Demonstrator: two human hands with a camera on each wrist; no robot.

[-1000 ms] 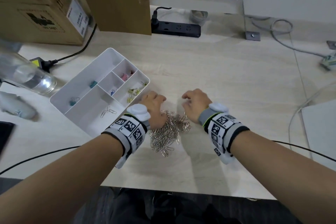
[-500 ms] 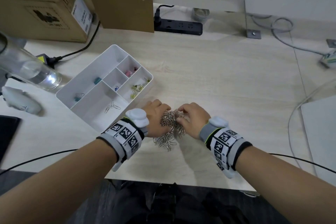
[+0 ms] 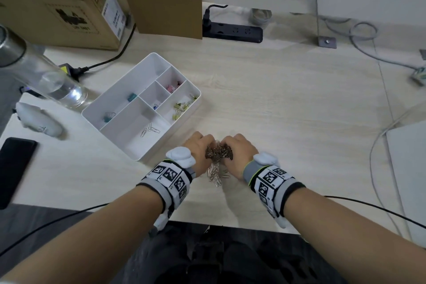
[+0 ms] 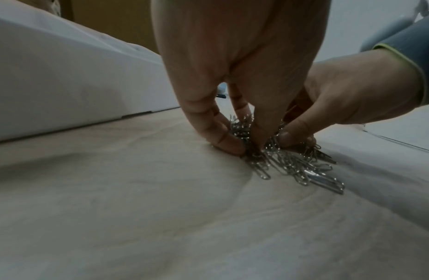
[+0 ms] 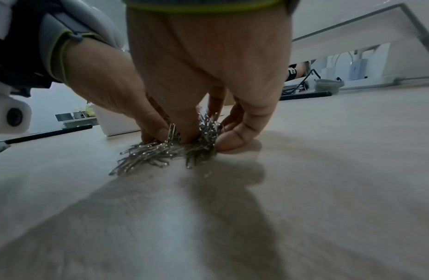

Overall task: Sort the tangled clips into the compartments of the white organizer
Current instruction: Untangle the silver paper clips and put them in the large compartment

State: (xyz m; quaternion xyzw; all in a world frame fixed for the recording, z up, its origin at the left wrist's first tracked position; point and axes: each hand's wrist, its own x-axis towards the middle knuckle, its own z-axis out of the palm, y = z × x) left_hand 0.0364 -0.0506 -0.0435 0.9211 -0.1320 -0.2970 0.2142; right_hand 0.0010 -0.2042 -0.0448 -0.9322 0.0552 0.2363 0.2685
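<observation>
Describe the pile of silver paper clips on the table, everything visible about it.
The pile of silver paper clips is a tangled heap of thin, shiny metal wire loops, lying on the light wooden table near its front edge, just right of the white organizer. The left hand and right hand close on it from both sides, fingertips curled into its top. Loose clips fan out flat toward the person. How many there are cannot be told.

Bare desk (image 3: 288,104) right of hands; organizer (image 3: 147,108) close left
</observation>
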